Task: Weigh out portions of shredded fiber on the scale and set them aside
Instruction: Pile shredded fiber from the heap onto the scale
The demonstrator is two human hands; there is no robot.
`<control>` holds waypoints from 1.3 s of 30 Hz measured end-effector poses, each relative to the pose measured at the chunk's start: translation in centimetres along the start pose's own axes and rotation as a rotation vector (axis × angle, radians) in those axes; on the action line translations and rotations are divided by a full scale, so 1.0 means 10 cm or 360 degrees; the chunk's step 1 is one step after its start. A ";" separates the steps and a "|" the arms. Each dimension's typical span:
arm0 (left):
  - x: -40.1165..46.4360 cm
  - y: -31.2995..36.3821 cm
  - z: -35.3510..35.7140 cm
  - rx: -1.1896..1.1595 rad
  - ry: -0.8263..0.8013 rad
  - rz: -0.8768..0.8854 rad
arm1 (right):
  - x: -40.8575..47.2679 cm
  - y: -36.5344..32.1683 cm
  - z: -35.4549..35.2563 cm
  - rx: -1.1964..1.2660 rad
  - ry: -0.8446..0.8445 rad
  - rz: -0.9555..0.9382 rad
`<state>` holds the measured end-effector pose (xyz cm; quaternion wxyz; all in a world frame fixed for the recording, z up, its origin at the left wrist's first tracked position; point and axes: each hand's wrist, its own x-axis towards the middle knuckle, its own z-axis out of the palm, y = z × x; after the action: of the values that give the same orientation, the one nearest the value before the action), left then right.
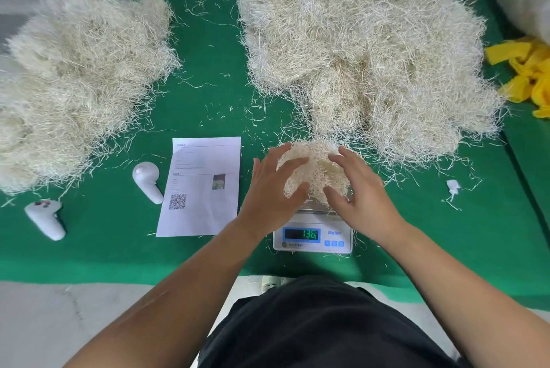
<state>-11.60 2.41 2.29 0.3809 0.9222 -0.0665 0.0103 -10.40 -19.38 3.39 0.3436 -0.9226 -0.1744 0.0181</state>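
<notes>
Leftmost, a heap of shredded fiber (77, 76) lies on the green mat (205, 70); nearer, two white controllers (46, 219) flank a printed sheet (202, 186); the left hand (270, 189) and right hand (360, 189), fingers spread and lightly curved, cup a fiber portion (314, 171) resting on the scale (312, 236); behind stands the large fiber pile (363, 40); yellow netting (526, 70) lies far right.

A printed sheet (200, 186) with a QR code and a small photo lies just left of the left hand (272, 189). Farther left lie two white handheld controllers (148, 182) (45, 218), apart from each other. Well right of the right hand (361, 189) sits a small white scrap (453, 187), perhaps plastic. Yellow strips (526, 73) are heaped far beyond it, on the green mat (208, 70).
</notes>
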 end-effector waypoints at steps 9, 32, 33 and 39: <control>0.03 -0.04 0.09 -0.0138 -0.0015 -0.0268 | 0.16 0.16 0.14 -0.0175 0.0020 0.0392; 0.51 -0.52 -0.11 -0.0273 -0.0417 -0.0339 | 0.79 0.37 -0.39 0.1166 -0.0037 0.0852; 0.49 -0.54 -0.14 -0.0288 -0.0457 -0.0336 | 0.82 0.39 -0.39 0.1200 -0.0026 0.0856; 0.52 -0.42 -0.17 -0.0428 -0.0292 -0.0485 | 0.99 0.32 -0.30 0.1544 0.0212 0.0976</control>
<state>-5.89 5.94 0.91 0.4899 0.8596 0.0384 -0.1403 0.37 -20.22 4.51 0.7165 -0.6671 0.1514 0.1366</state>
